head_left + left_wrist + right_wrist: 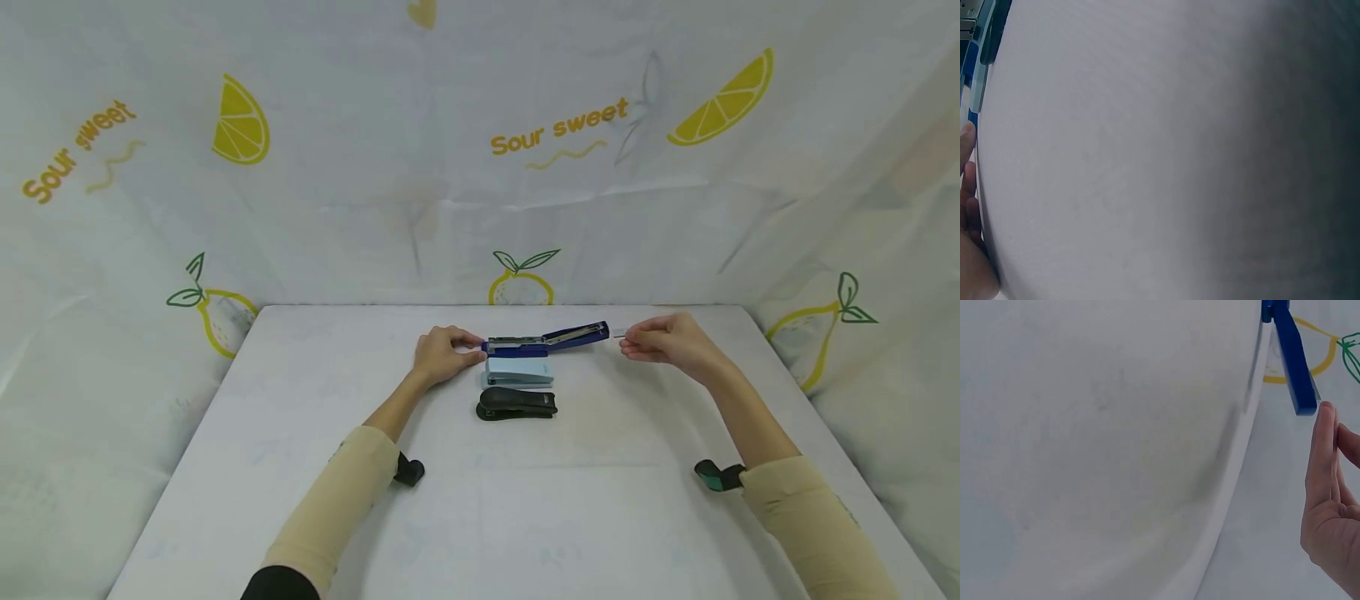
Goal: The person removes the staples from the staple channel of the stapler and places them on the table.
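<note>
A blue stapler (517, 346) lies unfolded near the back of the table, its top arm (577, 335) swung over to the right and tilted up. My left hand (444, 356) grips its left end between thumb and fingers. Just off the tip of the raised arm, my right hand (667, 340) pinches a small silvery strip of staples (619, 332). From the right wrist, the blue arm (1294, 362) ends close to the fingertips of my right hand (1325, 481). The left wrist view catches only part of my left hand (969, 200) at its edge.
In front of the blue stapler lie a light blue stapler (519, 371) and, nearer me, a black stapler (517, 405). They sit close together on the white table (555, 517). A white lemon-print cloth (360, 225) hangs behind and at both sides.
</note>
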### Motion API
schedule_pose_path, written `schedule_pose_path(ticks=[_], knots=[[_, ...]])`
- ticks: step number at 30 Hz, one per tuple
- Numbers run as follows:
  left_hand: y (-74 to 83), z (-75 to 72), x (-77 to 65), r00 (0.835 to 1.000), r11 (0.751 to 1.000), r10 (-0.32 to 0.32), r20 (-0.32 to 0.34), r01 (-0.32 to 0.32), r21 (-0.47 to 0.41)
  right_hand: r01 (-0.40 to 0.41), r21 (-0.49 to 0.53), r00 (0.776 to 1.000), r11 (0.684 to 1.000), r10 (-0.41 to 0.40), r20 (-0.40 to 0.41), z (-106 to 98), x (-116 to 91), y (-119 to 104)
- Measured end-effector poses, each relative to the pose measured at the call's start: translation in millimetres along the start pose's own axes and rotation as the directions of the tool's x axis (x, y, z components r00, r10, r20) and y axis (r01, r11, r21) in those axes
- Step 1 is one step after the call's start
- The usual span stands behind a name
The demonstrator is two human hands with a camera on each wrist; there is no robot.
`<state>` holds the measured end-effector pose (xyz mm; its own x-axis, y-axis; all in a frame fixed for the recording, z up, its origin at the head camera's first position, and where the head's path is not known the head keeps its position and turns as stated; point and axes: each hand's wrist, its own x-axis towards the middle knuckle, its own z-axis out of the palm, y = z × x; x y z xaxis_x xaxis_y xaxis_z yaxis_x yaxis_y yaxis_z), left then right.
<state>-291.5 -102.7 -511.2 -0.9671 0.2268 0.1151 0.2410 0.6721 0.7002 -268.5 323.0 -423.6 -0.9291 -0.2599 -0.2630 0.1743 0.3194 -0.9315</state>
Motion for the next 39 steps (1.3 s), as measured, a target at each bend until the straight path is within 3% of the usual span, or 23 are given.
schedule_pose_path(ticks=[8, 14, 22, 39], knots=[[-2.0, -0.3, 0.2, 1.0, 1.0, 0.0, -0.006, 0.0, 0.0, -0.036, 0.037, 0.999, 0.999, 0.035, 0.029, -7.4, 7.1, 16.4], [-1.5, -0.8, -0.7, 1.0, 1.0, -0.003, -0.002, 0.003, -0.001, -0.063, 0.005, 0.997, 0.998, 0.063, 0.041, -10.7, 15.9, 24.7], [-2.4, 0.0, 0.4, 1.0, 1.0, 0.003, -0.003, -0.003, -0.002, -0.086, -0.037, 0.993, 0.996, 0.089, 0.078, -8.5, 23.3, 26.2], [-1.7, 0.5, 0.1, 1.0, 1.0, 0.004, -0.01, -0.004, 0.001, -0.122, -0.08, 0.989, 0.989, 0.128, 0.072, -4.9, 28.4, 30.3]])
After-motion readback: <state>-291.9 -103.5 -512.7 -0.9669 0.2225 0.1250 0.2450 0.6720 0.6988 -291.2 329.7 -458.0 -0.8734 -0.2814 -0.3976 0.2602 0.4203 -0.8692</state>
